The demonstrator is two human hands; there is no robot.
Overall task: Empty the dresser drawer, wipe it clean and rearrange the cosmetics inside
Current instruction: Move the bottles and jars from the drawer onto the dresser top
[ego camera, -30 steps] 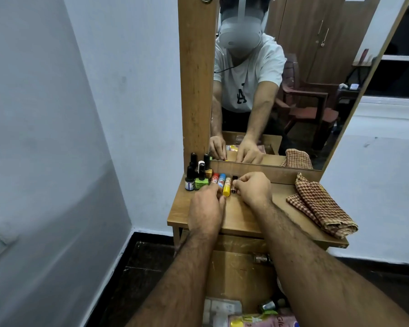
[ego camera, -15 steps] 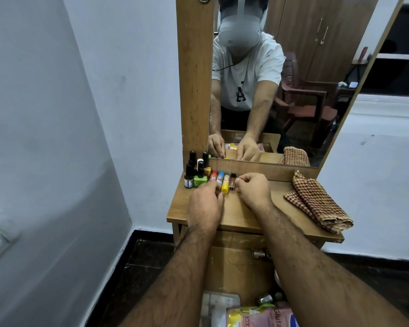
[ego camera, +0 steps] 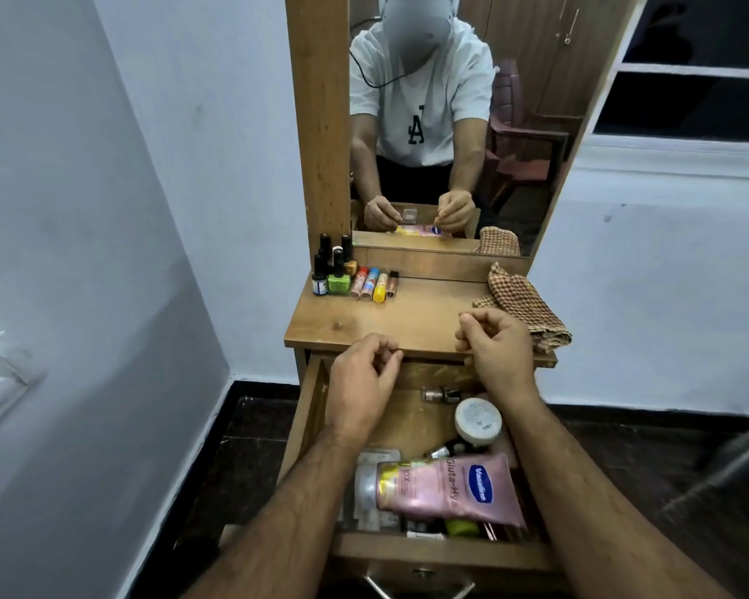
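Wooden dresser with tall mirror (ego camera: 450, 123) stands against a pale wall; its flat wooden surface (ego camera: 424, 313) sits above the pulled-out wooden drawer (ego camera: 442, 551), which is open toward the viewer. Brown-and-cream checked cloth (ego camera: 522, 302) lies crumpled on the right end of the surface, touching the mirror base. Left hand (ego camera: 357, 389) hovers over the back left of the drawer, just below the surface's front edge, fingers (ego camera: 385, 352) loosely curled, holding nothing visible. Right hand (ego camera: 496, 345) hangs over the surface's front edge, near the cloth, fingers curled inward; nothing seen between them. In the drawer: pink squeeze tube of lotion with a blue oval label and gold cap (ego camera: 446, 488) lies on its side across the front, over flat foil sachets (ego camera: 370, 482). Round white-lidded jar (ego camera: 478, 419) sits right of centre, partly under the right forearm. A small glass bottle with dark cap (ego camera: 439, 394) lies at the back; a slim dark-capped tube (ego camera: 448, 449) lies between jar and pink tube. On the surface's back left corner, upright: black-capped nail polish bottles (ego camera: 334, 263), one green (ego camera: 338, 283). Just beside them, a row of small lip balm sticks (ego camera: 370, 284) in red, blue and yellow, lying flat, with a small brownish vial (ego camera: 392, 284) at the right end.
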